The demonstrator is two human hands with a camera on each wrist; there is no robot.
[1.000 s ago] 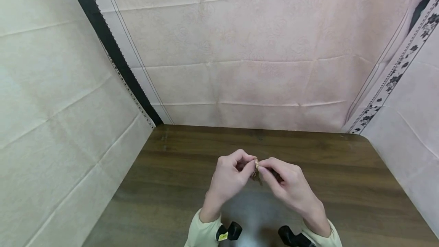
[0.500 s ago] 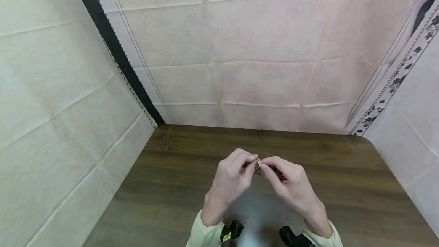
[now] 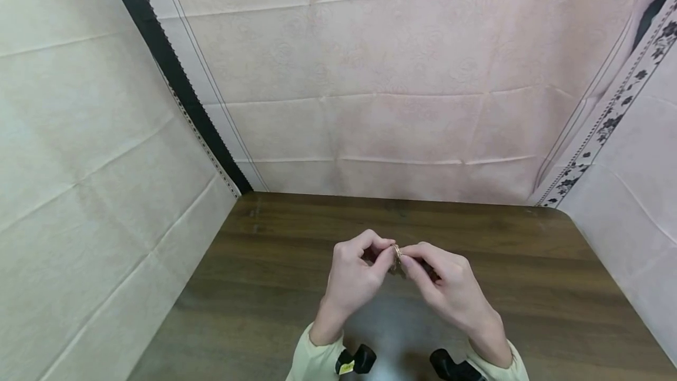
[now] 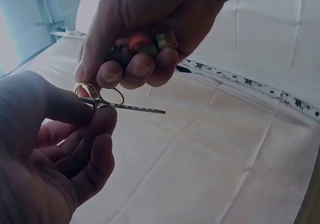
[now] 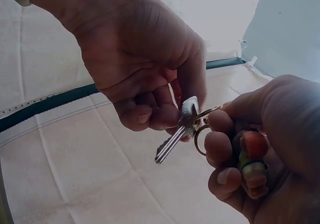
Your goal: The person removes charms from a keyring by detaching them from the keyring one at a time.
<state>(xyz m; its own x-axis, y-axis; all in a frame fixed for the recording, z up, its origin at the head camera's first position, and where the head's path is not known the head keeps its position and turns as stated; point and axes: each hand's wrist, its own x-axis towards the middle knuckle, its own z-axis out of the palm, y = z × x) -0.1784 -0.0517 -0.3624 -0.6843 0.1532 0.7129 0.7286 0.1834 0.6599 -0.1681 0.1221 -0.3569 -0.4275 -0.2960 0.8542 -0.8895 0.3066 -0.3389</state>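
Note:
In the head view my left hand (image 3: 353,272) and right hand (image 3: 449,281) meet at the fingertips over the table, with a gold key ring (image 3: 396,257) between them. The left thumb and fingers pinch the head of a silver key (image 5: 186,126), whose toothed blade sticks out free. My right thumb and forefinger pinch the key ring, and the key's head sits right at its loops. A small orange and green charm (image 5: 254,159) lies within the curled fingers of the right hand, partly hidden by them.
A dark wood table (image 3: 254,310) lies below both hands. Pale cloth panels rise behind it (image 3: 396,104) and at both sides, with a dark strip (image 3: 174,69) at the left corner. Black cameras sit on both wrists.
The left hand rolled slightly over the ring half a second ago, and has since turned back. The ring has shifted its tilt a little between the fingertips. Both hands keep their pinch.

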